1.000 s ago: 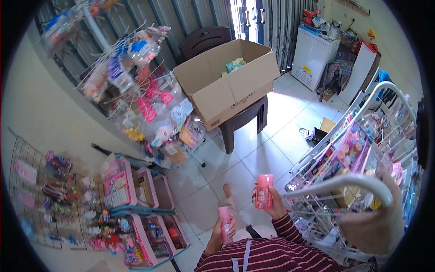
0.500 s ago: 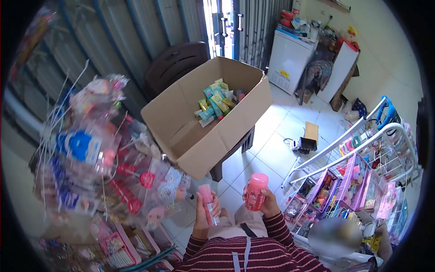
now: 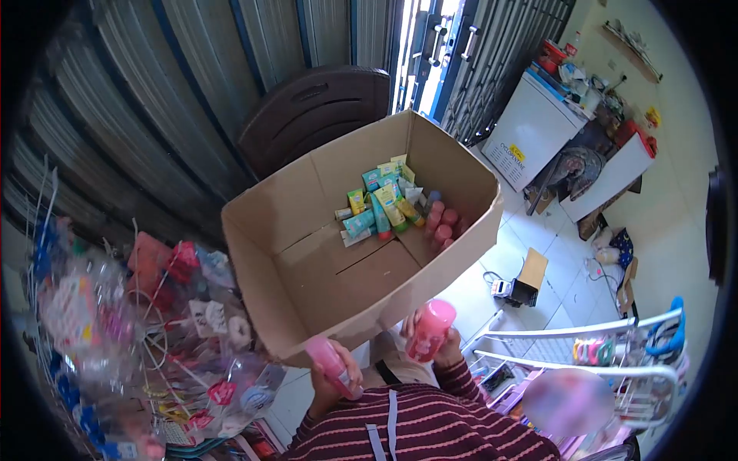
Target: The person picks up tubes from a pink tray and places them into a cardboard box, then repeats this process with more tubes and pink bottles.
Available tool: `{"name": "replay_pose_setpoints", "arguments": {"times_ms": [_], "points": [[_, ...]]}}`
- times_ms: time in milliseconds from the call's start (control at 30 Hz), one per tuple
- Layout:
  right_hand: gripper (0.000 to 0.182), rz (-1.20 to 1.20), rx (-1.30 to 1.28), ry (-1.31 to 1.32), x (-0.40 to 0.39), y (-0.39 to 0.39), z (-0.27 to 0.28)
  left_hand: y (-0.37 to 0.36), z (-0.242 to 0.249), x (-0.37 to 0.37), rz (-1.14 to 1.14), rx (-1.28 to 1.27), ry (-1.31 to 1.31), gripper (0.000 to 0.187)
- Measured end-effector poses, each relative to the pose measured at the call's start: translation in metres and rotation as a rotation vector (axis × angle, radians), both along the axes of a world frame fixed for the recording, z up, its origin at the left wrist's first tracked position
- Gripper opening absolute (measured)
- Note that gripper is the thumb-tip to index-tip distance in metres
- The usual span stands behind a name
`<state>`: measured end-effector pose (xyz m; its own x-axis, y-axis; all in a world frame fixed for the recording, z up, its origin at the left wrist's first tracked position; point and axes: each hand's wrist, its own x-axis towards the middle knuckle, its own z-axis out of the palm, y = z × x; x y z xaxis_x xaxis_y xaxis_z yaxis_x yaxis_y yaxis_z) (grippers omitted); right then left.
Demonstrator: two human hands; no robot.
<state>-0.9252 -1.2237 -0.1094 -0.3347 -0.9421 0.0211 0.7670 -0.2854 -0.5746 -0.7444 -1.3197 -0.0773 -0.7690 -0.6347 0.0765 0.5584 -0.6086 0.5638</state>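
Note:
My left hand (image 3: 324, 393) is wrapped round a slim pink bottle (image 3: 329, 359), tilted with its cap end up and to the left. In my right hand (image 3: 449, 349) is a wider pink bottle (image 3: 429, 334) with a rounded pink cap. Both bottles are held in front of my body, close to the near side of a large open cardboard box (image 3: 284, 200). Inside the box lie several green, yellow and teal tubes (image 3: 384, 206), heaped toward the far right. Beside them, against the right wall, stand several pink-capped bottles (image 3: 440, 227).
Behind the box is a dark brown plastic chair (image 3: 315, 115). Hanging plastic-wrapped goods (image 3: 184, 338) crowd the left side. A white wire rack (image 3: 584, 373) stands at the right. On the tiled floor is a small black box (image 3: 525, 293); a white appliance (image 3: 526, 142) stands farther back.
The box now appears nearer and larger, and the pink-capped bottles inside show more fully. Both hands still hold their bottles; the left bottle leans further left.

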Motion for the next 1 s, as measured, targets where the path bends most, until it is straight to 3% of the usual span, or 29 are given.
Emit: {"name": "replay_pose_setpoints", "arguments": {"times_ms": [67, 133, 200, 267, 300, 367, 433, 500, 567, 633, 667, 733, 867, 933, 1000], "points": [[0.056, -0.122, -0.028, 0.235, -0.047, -0.031, 0.037, -0.015, 0.022, -0.034, 0.056, -0.01, 0.004, 0.055], [0.052, -0.208, 0.165, 0.455, -0.093, -0.05, 0.071, -0.036, 0.037, -0.074, 0.33, -0.341, -0.203, 0.053], [0.05, -0.22, 0.223, 0.888, -0.145, -0.073, 0.079, -0.062, 0.049, -0.108, 0.372, -0.476, -0.298, 0.045], [0.048, -0.261, 0.18, 1.33, -0.182, -0.101, 0.092, -0.084, 0.053, -0.14, 0.401, -0.792, -0.512, 0.042], [0.043, -0.251, 0.193, 1.447, -0.194, -0.113, 0.097, -0.096, 0.049, -0.154, 0.365, -0.789, -0.608, 0.036], [0.04, -0.129, 0.27, 1.557, -0.211, -0.126, 0.087, -0.119, 0.034, -0.18, 0.339, -0.767, -0.719, 0.032], [0.042, -0.031, 0.357, 1.849, -0.223, -0.138, 0.067, -0.139, 0.018, -0.203, 0.464, -1.212, -1.035, 0.033], [0.044, 0.182, 0.448, 2.061, -0.228, -0.142, 0.045, -0.149, -0.008, -0.215, 0.409, -1.19, -1.074, 0.034], [0.041, 0.354, 0.425, 2.185, -0.234, -0.141, 0.03, -0.154, -0.041, -0.223, 0.347, -1.169, -1.111, 0.035], [0.041, 0.453, 0.45, 2.184, -0.234, -0.142, 0.028, -0.149, -0.073, -0.231, 0.039, -0.853, -1.11, 0.033], [0.041, 0.529, 0.484, 2.192, -0.234, -0.142, 0.028, -0.145, -0.085, -0.235, 0.028, -0.846, -1.117, 0.033], [0.038, 0.549, 0.478, 2.156, -0.234, -0.138, 0.021, -0.135, -0.104, -0.25, -0.248, -0.509, -1.13, 0.031], [0.047, 0.651, 0.522, 2.08, -0.233, -0.136, 0.02, -0.108, -0.177, -0.273, -0.141, -0.405, -1.005, 0.031], [0.047, 0.662, 0.55, 2.061, -0.233, -0.139, 0.024, -0.103, -0.19, -0.286, -0.085, -0.695, -0.918, 0.032], [0.045, 0.625, 0.557, 2.048, -0.235, -0.139, 0.021, -0.101, -0.198, -0.297, -0.12, -0.628, -0.866, 0.031]]}}
